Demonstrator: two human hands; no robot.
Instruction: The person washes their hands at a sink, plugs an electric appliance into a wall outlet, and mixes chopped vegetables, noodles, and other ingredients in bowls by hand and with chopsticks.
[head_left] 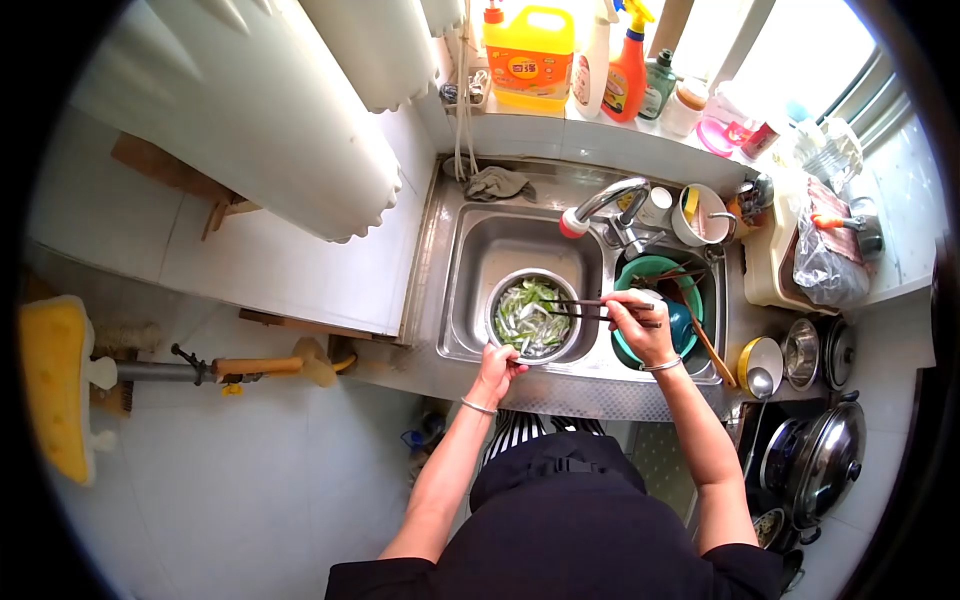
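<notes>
Your left hand [499, 369] is closed on the near edge of a round metal bowl [491, 318], gripping its rim at the side toward you. The bowl sits in the left compartment [500, 235] of a double stainless-steel sink, close to the front edge; from this angle you cannot tell whether it rests on the bottom or is held up. Inside it lie green and white vegetable strips [526, 322], just beyond the fingers of that hand.

Your right hand [643, 327] is wrapped around a pair of dark chopsticks [590, 302], gripping them toward their rear ends, which stick out past the knuckles. The two sticks stand a little apart and run leftward over the divider, their tips reaching into the bowl among the strips. So the food lies beyond the left grip and well to the left of the right one, with only the chopsticks bridging the gap.

Below and around your right hand, a green plastic tub [650, 263] fills most of the right compartment, and a long wooden handle [714, 350] leans out over its right side. The chrome faucet [612, 193], with its red-and-white nozzle, stands behind the divider, apart from both hands.
</notes>
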